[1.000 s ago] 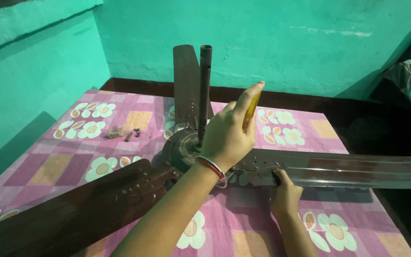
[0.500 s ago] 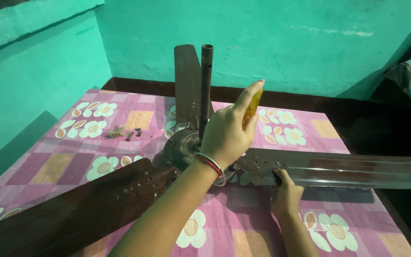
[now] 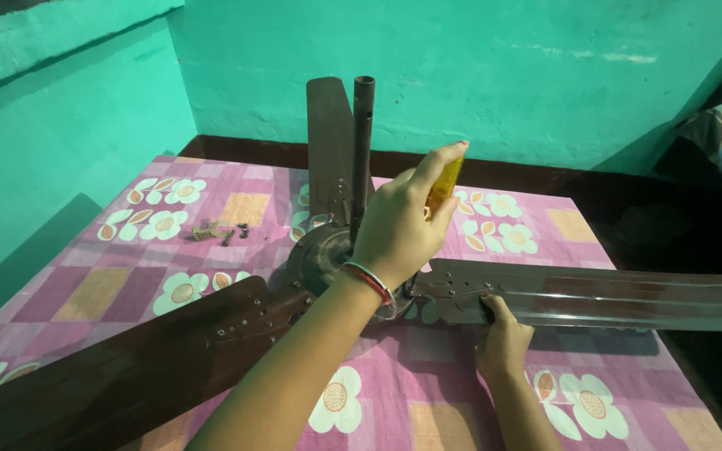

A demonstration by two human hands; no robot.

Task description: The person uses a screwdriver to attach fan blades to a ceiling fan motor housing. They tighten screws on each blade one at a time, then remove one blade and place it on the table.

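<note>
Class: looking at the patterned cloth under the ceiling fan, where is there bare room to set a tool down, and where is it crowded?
Bare cloth lies between the two near fan blades, below the right hand. Another patch lies left of the loose small parts. It is crowded round the fan hub, where the left hand grips a yellow-handled tool.
</note>
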